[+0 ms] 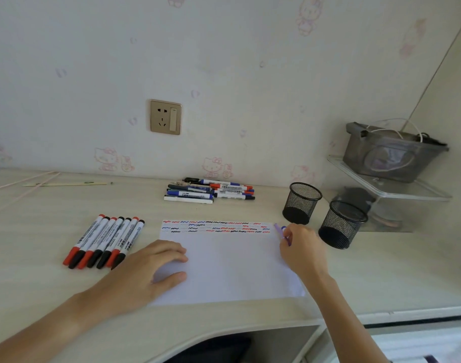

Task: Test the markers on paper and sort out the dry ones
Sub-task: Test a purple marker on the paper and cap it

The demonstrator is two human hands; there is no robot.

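Observation:
A white sheet of paper (229, 263) lies on the desk, its top edge covered with rows of red, blue and black squiggles (216, 226). My left hand (148, 271) rests flat on the sheet's left side, fingers spread. My right hand (300, 247) grips a purple-looking marker (278, 229) at the sheet's top right corner, tip toward the paper. Several red and black markers (106, 241) lie in a neat row left of the paper. A loose pile of blue, red and black markers (208, 191) sits by the wall.
Two black mesh pen cups (301, 203) (340, 224) stand empty to the right of the paper. A clear shelf with a grey bin (392, 153) fills the right corner. A wall socket (165, 117) is above the pile. Thin sticks (67, 183) lie far left.

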